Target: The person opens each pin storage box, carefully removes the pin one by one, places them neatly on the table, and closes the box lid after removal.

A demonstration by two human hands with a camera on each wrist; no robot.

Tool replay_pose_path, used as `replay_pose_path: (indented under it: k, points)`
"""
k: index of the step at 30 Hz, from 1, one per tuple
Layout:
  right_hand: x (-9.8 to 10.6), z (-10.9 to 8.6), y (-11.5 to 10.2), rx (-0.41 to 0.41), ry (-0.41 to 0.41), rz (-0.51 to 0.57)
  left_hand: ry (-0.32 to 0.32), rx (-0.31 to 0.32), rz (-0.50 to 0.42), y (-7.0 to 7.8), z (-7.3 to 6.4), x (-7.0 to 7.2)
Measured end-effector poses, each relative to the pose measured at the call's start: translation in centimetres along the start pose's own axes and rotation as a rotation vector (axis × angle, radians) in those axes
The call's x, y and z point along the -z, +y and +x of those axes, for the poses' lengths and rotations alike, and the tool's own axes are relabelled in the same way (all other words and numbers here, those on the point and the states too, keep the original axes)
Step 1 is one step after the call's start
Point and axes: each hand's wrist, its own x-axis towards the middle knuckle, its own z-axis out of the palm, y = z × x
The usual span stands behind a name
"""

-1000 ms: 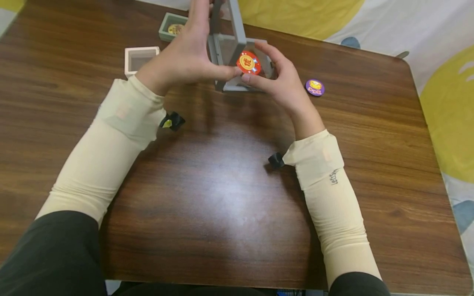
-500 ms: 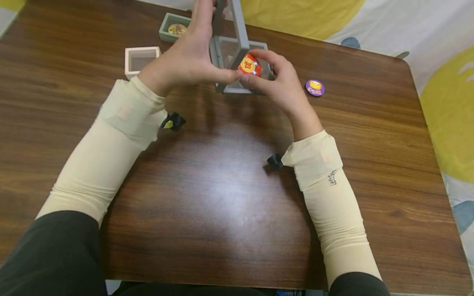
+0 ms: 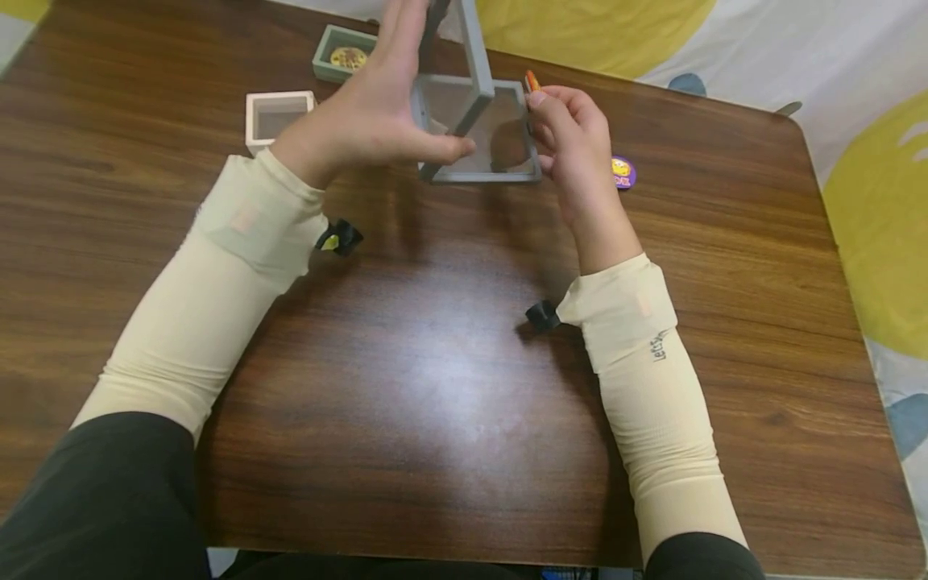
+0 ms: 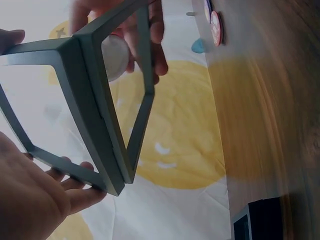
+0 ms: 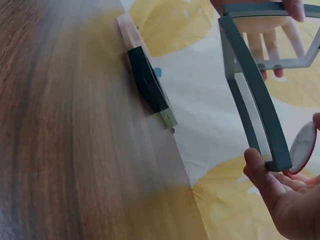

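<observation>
My left hand (image 3: 370,113) grips one half of a grey hinged display frame (image 3: 478,60), its thumb along the near edge. The frame stands spread like a book, with clear film in both halves, and is raised off the table in the left wrist view. At the other half's right edge, my right hand (image 3: 580,153) pinches a round red badge (image 3: 532,81), seen edge-on from the head. The badge's pale back (image 4: 115,57) shows through the film in the left wrist view. Fingers of the right hand also touch the frame's edge (image 5: 277,165) in the right wrist view.
A purple round badge (image 3: 622,171) lies on the table right of the right hand, partly covered by it. Toward the back left stand a white box frame (image 3: 248,121) and a green box (image 3: 319,60) holding a yellow disc (image 3: 348,58). A patterned cloth (image 3: 580,32) hangs behind.
My right hand has drawn the red badge from over the film out to the right of the frame and turned it edge-on. The left hand and frame have shifted slightly right.
</observation>
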Motion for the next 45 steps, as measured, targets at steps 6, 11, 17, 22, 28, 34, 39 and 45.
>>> replay_pose_path:
  k: [6,11,17,22,28,34,39,45]
  points:
    - [-0.1,-0.1,-0.3,-0.02,0.038,0.156,-0.139,0.057,0.129,-0.4,0.1,-0.6]
    - [-0.3,-0.3,-0.4,-0.019,0.028,0.152,-0.249,0.06,0.292,-0.6,0.0,-0.8]
    - [-0.4,-0.5,-0.4,-0.014,-0.01,0.127,-0.332,0.042,0.421,-0.7,0.0,-0.7]
    - [-0.4,-0.6,-0.3,0.0,-0.017,0.14,-0.402,0.03,0.482,-0.6,0.0,-0.8]
    - [-0.7,-0.7,-0.3,0.005,-0.04,0.166,-0.38,-0.008,0.532,-0.7,-0.2,-0.9]
    - [-0.8,-0.6,-0.1,-0.018,-0.079,0.151,-0.409,0.01,0.547,-0.4,-0.5,-1.1]
    - [-0.6,-0.7,0.0,-0.023,-0.103,0.124,-0.497,0.017,0.623,-0.1,-0.4,-1.3]
    - [-0.6,-0.8,0.1,-0.023,-0.106,0.137,-0.536,0.026,0.706,0.3,-0.6,-1.8]
